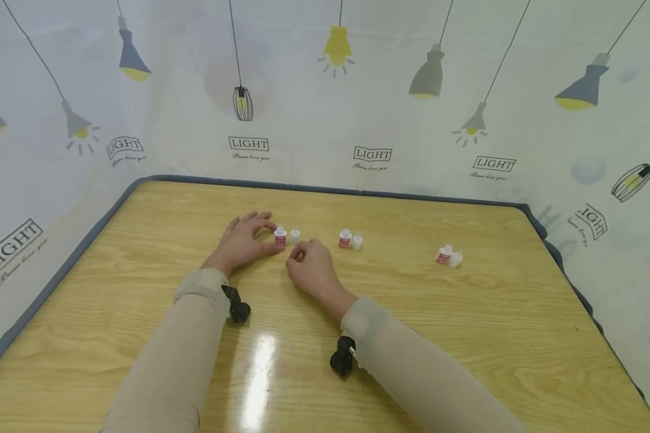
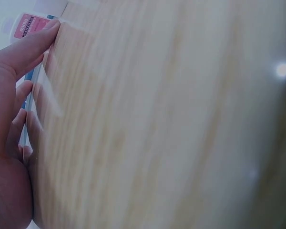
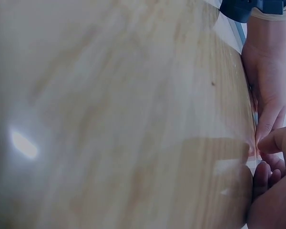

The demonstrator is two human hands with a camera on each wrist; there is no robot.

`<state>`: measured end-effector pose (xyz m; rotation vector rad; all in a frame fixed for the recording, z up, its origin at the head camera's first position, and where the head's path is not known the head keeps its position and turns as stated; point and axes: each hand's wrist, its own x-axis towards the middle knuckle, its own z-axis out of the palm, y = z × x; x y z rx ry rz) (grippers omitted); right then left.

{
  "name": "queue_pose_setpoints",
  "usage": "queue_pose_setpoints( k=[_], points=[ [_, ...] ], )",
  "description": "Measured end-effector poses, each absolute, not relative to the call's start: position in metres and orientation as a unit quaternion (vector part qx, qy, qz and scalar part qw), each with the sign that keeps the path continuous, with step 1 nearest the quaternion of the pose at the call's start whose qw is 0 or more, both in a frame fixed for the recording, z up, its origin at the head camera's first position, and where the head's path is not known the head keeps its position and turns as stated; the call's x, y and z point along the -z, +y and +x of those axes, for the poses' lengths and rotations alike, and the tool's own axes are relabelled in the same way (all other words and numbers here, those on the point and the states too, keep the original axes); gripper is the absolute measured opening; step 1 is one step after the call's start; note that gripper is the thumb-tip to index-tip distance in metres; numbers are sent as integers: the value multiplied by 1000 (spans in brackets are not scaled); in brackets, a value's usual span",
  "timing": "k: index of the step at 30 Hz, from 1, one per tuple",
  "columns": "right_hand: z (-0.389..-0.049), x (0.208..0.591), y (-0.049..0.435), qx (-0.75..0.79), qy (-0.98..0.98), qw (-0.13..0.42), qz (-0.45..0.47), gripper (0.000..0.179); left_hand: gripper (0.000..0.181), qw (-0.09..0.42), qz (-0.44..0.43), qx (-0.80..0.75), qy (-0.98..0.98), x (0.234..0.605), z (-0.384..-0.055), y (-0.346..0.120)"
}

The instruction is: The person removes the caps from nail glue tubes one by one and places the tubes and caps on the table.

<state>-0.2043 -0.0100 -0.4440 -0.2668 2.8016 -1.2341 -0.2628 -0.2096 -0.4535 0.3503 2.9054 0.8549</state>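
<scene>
A small white nail glue bottle (image 1: 280, 239) with a red label stands upright at the left of the table. My left hand (image 1: 244, 243) holds it between thumb and index finger. In the left wrist view the thumb lies along the lower part of the nail glue bottle (image 2: 29, 25). A small white cap (image 1: 295, 235) stands just right of this bottle. My right hand (image 1: 313, 266) is close in front of the cap, fingers curled toward the thumb. Whether anything is between the fingertips of the right hand (image 3: 276, 176) is hidden.
Two more bottles stand to the right: a middle bottle (image 1: 345, 239) with a cap (image 1: 357, 242) beside it, and a right bottle (image 1: 443, 255) with its cap (image 1: 455, 260). The wooden table (image 1: 466, 337) meets a lamp-patterned wall covering (image 1: 303, 90) at its back edge.
</scene>
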Motion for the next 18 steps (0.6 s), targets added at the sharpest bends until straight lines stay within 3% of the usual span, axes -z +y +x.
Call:
queue_pose_setpoints(
  k=[18],
  points=[
    [-205, 440, -10, 409, 908, 48, -80, 3, 52, 45, 117, -286, 950, 454, -264, -209]
  ],
)
